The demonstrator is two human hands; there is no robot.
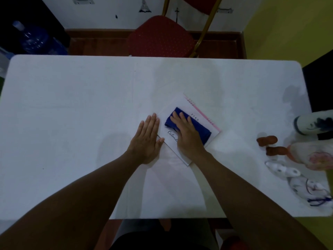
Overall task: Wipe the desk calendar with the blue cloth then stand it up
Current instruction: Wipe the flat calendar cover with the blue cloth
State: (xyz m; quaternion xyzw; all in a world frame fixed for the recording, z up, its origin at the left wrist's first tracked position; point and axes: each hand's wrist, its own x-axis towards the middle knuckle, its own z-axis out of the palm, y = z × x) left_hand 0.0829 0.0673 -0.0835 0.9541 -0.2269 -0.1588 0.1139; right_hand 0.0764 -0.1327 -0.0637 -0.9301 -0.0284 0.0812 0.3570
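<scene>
A white desk calendar (182, 107) with a pink spiral edge lies flat and turned at an angle on the white table (81, 109), right of centre. A folded blue cloth (201, 129) rests on its cover. My right hand (185, 132) lies palm down on the cloth, fingers spread, pressing it to the calendar. My left hand (146, 139) is flat on the table at the calendar's left edge, thumb touching that edge. Part of the cover's printed word is hidden under my right hand.
At the table's right edge lie two brown lumps (266, 141), a pale plastic bag (313, 156), a bundle of small white items (295, 179) and a white ceramic piece (310, 124). A red chair (160, 36) stands behind the table. A blue water jug (34, 39) is at far left.
</scene>
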